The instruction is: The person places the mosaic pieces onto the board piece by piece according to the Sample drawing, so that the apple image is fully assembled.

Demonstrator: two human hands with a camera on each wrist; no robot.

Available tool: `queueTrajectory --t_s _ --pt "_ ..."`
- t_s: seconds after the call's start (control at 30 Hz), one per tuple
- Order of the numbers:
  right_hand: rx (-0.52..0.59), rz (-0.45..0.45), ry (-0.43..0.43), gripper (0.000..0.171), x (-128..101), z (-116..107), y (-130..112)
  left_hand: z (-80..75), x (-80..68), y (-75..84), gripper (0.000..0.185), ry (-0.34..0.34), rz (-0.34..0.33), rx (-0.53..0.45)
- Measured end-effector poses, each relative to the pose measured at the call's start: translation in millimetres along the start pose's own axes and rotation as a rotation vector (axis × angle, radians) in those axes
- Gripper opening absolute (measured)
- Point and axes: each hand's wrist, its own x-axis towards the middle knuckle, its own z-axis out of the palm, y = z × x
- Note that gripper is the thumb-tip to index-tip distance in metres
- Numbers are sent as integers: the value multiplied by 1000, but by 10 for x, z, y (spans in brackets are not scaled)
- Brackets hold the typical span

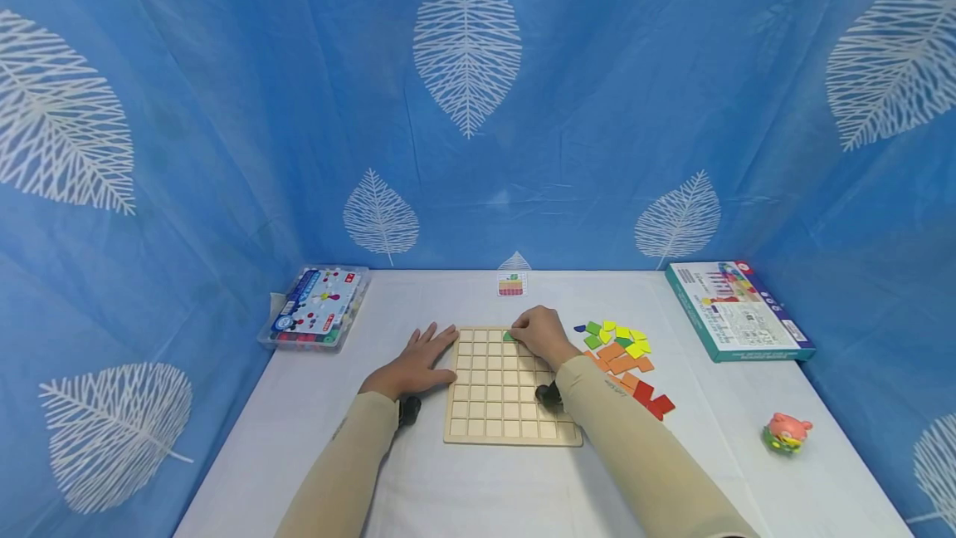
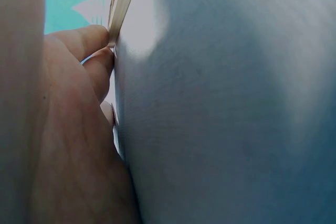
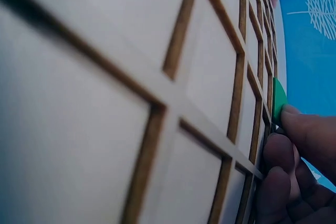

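A wooden grid board (image 1: 513, 441) with square recesses lies on the white table. Near its far edge my right hand (image 1: 543, 334) pinches a small green tile (image 1: 509, 336) with one curved side. The right wrist view shows that green tile (image 3: 279, 99) against the grid, thumb and fingertips at its lower end. My left hand (image 1: 417, 362) rests at the board's left side, fingers spread and fairly straight. In the left wrist view its fingertips touch the board's edge (image 2: 125, 3). Loose tiles in green, yellow, orange (image 1: 622, 364), red (image 1: 644, 393) and blue lie right of the board, partly behind my right forearm.
A small picture card (image 1: 512, 284) stands at the back of the table. A clear plastic case (image 1: 317, 310) sits at the back left, a flat cardboard box (image 1: 735, 310) at the back right. A pink toy figure (image 1: 787, 432) stands on the right. Blue leaf-patterned curtains surround the table.
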Motion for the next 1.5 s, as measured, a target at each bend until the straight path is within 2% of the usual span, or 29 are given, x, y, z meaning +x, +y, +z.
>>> queueTrajectory --t_s 0.1,0.4,0.83,1.1,1.5 --pt "-2 0 6 8 -2 4 1 0 9 -12 87 -7 -3 13" --pt "-5 4 20 6 -44 -8 -21 -4 23 -21 84 7 45 9" --pt "37 19 24 5 -71 -27 1 -13 24 -5 86 -3 36 6" --pt "85 21 30 22 -105 -22 6 -11 15 -34 85 6 46 -3" --pt "115 17 5 26 -147 -50 33 4 12 -43 85 5 36 -3"
